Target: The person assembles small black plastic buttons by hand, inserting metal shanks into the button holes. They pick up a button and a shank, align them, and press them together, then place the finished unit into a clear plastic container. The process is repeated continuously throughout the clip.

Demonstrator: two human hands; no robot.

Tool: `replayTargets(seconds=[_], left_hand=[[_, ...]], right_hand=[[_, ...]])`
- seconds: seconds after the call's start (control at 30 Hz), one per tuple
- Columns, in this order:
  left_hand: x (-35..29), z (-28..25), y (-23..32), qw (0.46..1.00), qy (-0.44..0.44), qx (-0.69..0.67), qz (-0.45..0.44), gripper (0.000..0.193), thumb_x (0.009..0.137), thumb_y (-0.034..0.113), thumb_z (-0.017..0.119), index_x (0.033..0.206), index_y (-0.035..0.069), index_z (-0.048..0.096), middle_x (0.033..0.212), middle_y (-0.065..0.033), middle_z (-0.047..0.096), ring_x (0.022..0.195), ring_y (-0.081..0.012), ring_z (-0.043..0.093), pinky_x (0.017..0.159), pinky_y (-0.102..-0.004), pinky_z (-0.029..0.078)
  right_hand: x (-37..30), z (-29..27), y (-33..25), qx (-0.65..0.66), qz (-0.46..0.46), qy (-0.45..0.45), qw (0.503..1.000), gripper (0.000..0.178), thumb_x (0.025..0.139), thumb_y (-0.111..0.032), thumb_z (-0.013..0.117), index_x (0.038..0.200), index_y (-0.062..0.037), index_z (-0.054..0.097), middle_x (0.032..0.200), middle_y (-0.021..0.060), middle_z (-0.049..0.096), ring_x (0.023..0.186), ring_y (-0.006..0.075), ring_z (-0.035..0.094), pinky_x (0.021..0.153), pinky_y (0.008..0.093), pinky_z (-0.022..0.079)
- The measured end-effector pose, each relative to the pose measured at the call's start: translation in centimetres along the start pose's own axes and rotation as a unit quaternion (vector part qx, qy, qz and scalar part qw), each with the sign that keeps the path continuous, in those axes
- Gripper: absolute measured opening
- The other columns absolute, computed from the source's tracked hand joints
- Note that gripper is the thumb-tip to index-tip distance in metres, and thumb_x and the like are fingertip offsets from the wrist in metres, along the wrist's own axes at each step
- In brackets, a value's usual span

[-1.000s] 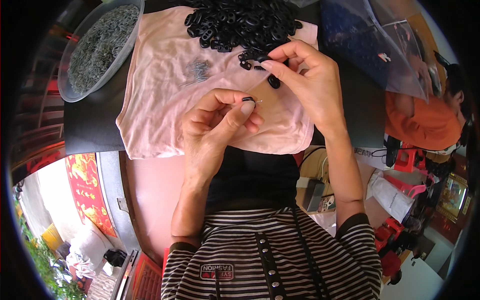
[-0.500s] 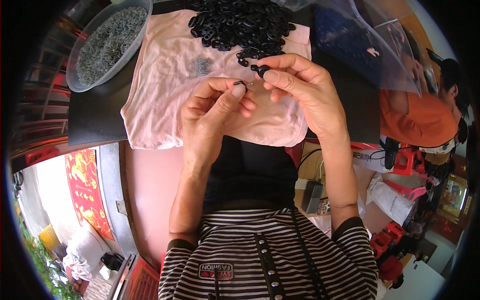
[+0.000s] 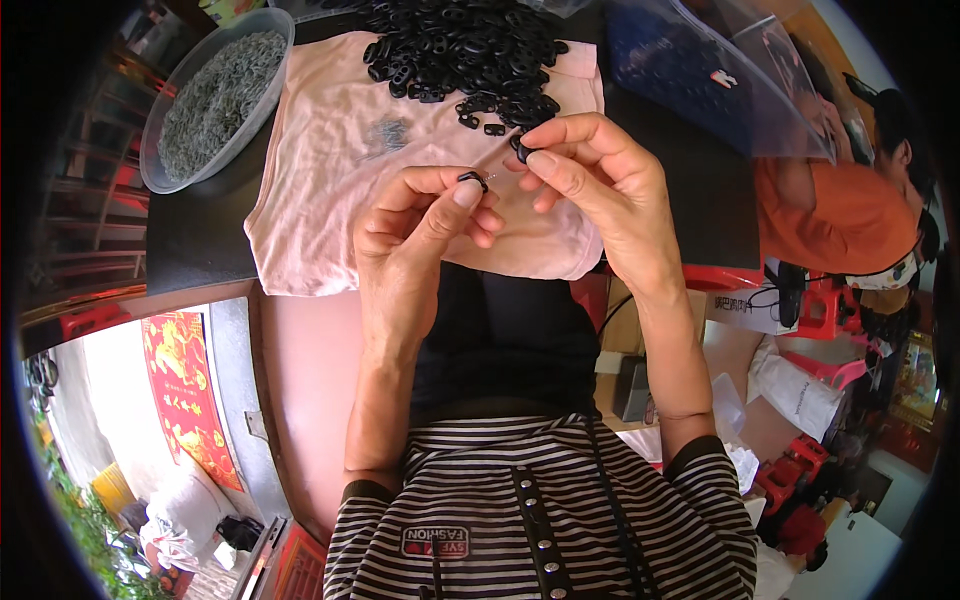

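Note:
Between the thumb and forefinger of my left hand (image 3: 425, 215) is a small black plastic piece (image 3: 472, 178). A thin metal spring (image 3: 490, 177) sticks out from its right side. My right hand (image 3: 605, 185) pinches another small black plastic part (image 3: 520, 150), slightly higher and to the right, a short gap from the spring. Both hands hover over a pink cloth (image 3: 320, 200) spread on the table. Just beyond them lies a heap of black plastic parts (image 3: 460, 45), some showing two holes. Left of the heap, a few loose springs (image 3: 388, 133) lie on the cloth.
A clear plastic tub (image 3: 160, 165) full of grey metal springs stands on the dark table (image 3: 190, 240) at the far left. Clear plastic sheeting (image 3: 740, 85) covers the far right. A person in an orange top (image 3: 840, 215) is beside the table's right end.
My right hand has come slightly lower, and its black part has turned. My left hand still pinches its piece with the spring. The whole view has shifted a little.

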State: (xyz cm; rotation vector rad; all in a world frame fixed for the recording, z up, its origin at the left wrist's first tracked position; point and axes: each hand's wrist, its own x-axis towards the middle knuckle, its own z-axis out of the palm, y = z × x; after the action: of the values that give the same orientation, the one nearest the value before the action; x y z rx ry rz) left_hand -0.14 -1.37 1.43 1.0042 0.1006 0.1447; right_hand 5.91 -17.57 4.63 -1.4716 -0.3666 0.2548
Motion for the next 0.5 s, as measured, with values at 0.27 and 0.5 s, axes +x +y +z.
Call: replayTargets(seconds=[0.27, 0.5], left_hand=[[-0.1, 0.3, -0.3, 1.0, -0.008, 0.009, -0.004, 0.014, 0.088, 0.01, 0.063, 0.095, -0.003, 0.062, 0.081, -0.0086, 0.066, 0.07, -0.0119, 0.061, 0.063, -0.0231, 0.048], [-0.4, 1.0, -0.2, 0.999, -0.008, 0.042, 0.007, 0.015, 0.088, 0.01, 0.064, 0.096, -0.003, 0.062, 0.079, -0.0074, 0.066, 0.068, -0.011, 0.06, 0.063, -0.0218, 0.047]], right_hand=[[-1.1, 0.1, -0.8, -0.014, 0.003, -0.009, 1.0, 0.019, 0.086, -0.004, 0.064, 0.104, 0.0026, 0.061, 0.091, 0.0087, 0.067, 0.074, 0.0089, 0.062, 0.066, 0.0203, 0.05], [-1.6, -0.1, -0.8, 0.002, 0.009, -0.005, 1.0, 0.021, 0.086, -0.003, 0.063, 0.107, 0.0023, 0.063, 0.094, 0.0084, 0.068, 0.077, 0.0091, 0.063, 0.066, 0.0207, 0.051]])
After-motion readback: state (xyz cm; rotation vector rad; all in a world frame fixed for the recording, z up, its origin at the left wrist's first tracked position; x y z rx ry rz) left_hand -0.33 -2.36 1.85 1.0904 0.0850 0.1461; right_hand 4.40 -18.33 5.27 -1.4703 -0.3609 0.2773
